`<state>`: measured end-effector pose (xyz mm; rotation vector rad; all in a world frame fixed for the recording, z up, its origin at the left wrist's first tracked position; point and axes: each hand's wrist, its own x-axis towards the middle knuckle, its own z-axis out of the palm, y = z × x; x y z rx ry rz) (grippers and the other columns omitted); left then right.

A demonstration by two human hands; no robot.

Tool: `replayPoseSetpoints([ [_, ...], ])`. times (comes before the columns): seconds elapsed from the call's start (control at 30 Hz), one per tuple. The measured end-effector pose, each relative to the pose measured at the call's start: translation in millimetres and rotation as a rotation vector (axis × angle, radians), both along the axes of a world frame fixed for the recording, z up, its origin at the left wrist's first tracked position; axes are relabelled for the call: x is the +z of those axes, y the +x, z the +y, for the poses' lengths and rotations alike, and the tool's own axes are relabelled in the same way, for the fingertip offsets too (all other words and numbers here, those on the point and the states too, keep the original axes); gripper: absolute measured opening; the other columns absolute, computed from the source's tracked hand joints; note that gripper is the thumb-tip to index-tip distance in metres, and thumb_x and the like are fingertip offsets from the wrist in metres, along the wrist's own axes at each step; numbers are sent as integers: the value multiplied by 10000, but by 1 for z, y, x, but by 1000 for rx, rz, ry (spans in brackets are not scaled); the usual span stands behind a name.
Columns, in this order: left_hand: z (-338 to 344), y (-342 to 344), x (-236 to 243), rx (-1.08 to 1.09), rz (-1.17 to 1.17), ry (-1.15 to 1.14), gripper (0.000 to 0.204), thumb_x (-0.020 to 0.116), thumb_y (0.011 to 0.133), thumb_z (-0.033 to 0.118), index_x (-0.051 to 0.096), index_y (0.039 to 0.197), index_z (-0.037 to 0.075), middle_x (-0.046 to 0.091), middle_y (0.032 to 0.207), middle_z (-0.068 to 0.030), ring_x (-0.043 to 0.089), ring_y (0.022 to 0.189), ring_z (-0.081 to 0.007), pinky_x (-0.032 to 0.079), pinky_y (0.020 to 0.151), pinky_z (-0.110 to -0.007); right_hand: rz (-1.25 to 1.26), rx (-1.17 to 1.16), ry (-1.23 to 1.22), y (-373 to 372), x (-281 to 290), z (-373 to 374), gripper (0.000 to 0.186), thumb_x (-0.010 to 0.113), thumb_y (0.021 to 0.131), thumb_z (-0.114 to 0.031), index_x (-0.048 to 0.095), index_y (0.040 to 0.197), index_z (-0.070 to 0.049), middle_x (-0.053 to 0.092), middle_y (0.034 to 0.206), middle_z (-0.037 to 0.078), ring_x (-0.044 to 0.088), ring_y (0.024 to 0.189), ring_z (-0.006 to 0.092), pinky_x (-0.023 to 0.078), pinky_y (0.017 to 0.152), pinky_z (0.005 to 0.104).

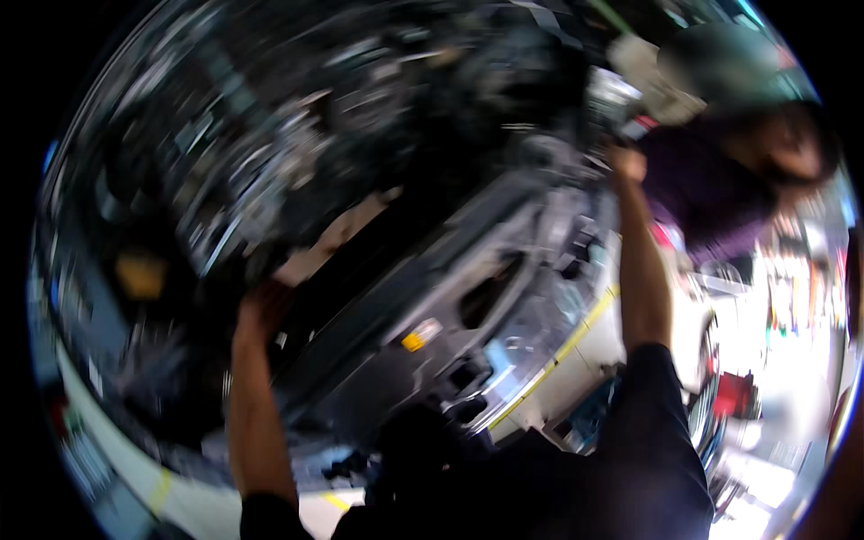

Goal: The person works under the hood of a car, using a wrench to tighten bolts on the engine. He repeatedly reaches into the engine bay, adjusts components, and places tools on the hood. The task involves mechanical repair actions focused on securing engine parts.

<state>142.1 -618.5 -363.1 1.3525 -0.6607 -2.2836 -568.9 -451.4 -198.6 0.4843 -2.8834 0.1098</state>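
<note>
An engine bay (360, 117) with its many dark and metallic parts lies below me, strongly smeared by motion. My left hand (265, 306) reaches down beside the long dark radiator area (360, 270); its fingers sink into shadow, and whether they grip anything is hidden. My right arm stretches far forward, and my right hand (627, 165) looks curled at the far right corner of the bay. What it holds, if anything, is too blurred to make out. Between my arms runs the grey front panel (396, 369) with a yellow and white label (419, 337).
At the right a person in a purple top (706, 180) leans close to my right hand. A yellow line (558, 360) marks the pale floor below the front panel. A red box-like thing (735, 394) stands farther right. Another yellow patch (141, 274) shows at the left of the bay.
</note>
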Motion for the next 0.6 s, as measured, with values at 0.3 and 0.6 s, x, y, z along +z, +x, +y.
replayPoseSetpoints([
  [0.3, -22, -71, -39, 847, 135, 552, 538, 322, 974, 416, 344, 1307, -5, 439, 1311, -207, 418, 1244, -387, 317, 1071, -564, -177, 402, -183, -29, 1, -11, 390, 643, 841, -286, 651, 1132, -27, 693, 1021, 104, 668, 841, 169, 517, 703, 294],
  [0.6, -21, -112, -115, 920, 157, 648, 279, 389, 908, 241, 483, 1036, 12, 566, 936, -159, 553, 909, -373, 431, 871, -583, 129, 316, -12, 5, 38, -24, 345, 599, 856, -269, 662, 1126, -64, 699, 957, 103, 655, 838, 190, 508, 735, 318],
])
